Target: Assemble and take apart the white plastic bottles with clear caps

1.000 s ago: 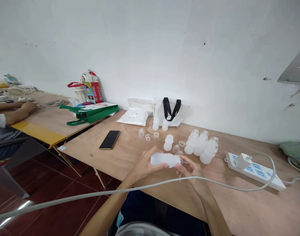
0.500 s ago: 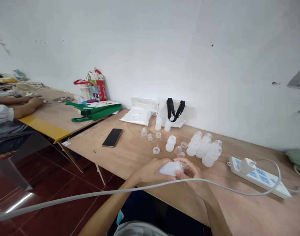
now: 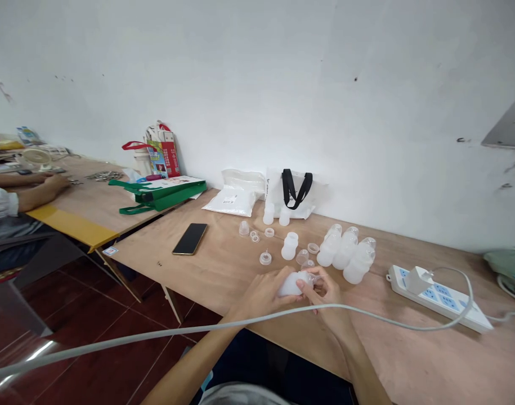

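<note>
My left hand is wrapped round the body of a frosted white baby bottle, held on its side above the table edge. My right hand closes round the bottle's top end, where a clear nipple points right; the fingers partly hide the collar. Just beyond stand an open bottle, a clear cap lying beside it and a collar ring. A ring with a nipple sits to the left. Several capped bottles are grouped on the right.
A grey cable crosses in front of my forearms from the power strip. A phone, a white plastic package and a black-handled bag lie farther back. A co-worker's arm rests on the left table.
My right hand's fingers have closed in tighter round the bottle's top, the thumb now lying across it. The whole view has shifted slightly; the things on the table keep their places.
</note>
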